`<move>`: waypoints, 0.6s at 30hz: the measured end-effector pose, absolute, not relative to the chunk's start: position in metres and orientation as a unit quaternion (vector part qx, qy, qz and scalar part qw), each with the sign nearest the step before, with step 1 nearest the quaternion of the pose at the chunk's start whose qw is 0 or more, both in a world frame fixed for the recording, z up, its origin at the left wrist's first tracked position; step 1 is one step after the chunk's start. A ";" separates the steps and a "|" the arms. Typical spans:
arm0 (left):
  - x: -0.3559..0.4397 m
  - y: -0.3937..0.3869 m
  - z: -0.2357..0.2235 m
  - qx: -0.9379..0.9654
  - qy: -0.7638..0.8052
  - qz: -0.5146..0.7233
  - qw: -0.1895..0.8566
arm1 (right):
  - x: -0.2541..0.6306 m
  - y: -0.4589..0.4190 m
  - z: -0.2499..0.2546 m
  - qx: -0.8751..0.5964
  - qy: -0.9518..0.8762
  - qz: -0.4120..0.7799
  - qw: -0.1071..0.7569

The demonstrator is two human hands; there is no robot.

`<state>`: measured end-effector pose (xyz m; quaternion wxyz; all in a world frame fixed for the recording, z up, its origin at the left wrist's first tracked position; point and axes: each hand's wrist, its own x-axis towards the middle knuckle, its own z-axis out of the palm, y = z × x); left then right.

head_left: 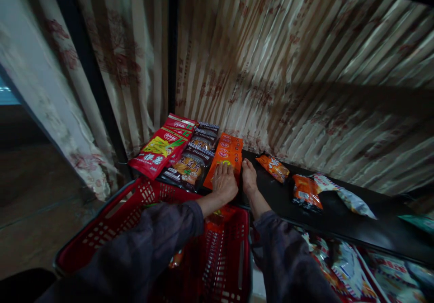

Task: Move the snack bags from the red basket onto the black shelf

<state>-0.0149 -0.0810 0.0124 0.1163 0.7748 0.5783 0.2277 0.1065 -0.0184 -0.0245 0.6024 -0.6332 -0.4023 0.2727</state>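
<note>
My left hand (225,182) lies flat with its fingers stretched out on the front of a row of overlapping orange snack packets (228,151). At the right edge of that row, my right hand (249,176) stands on its side, fingers extended and close to the packets; whether it touches them is hard to tell. Dark packets with a checked band (190,163) overlap in a row just left of the orange ones. Farther left are red snack bags (162,147), also overlapping. All of these rest on a black shelf (262,190).
Under my forearms stands a red plastic basket (111,210) with some packets inside. Loose orange bags (274,167) and a white bag (356,202) lie along the shelf to the right. More snack bags (349,267) sit below it. A pleated curtain (271,68) and black posts (172,45) border the back.
</note>
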 end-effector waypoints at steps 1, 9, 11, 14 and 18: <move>-0.020 -0.089 0.014 0.779 0.572 0.229 0.117 | 0.104 -0.025 -0.021 -0.629 -0.418 0.262 0.601; -0.073 -0.138 0.020 0.796 0.563 0.186 0.118 | 0.070 -0.083 0.003 -0.627 -0.505 0.216 0.553; -0.089 -0.149 0.021 0.791 0.574 0.173 0.121 | 0.059 -0.096 0.004 -0.631 -0.507 0.231 0.541; -0.112 -0.167 0.020 0.789 0.583 0.145 0.130 | 0.039 -0.117 0.000 -0.624 -0.518 0.247 0.530; -0.137 -0.184 0.017 0.782 0.602 0.113 0.120 | 0.012 -0.140 -0.009 -0.603 -0.549 0.291 0.500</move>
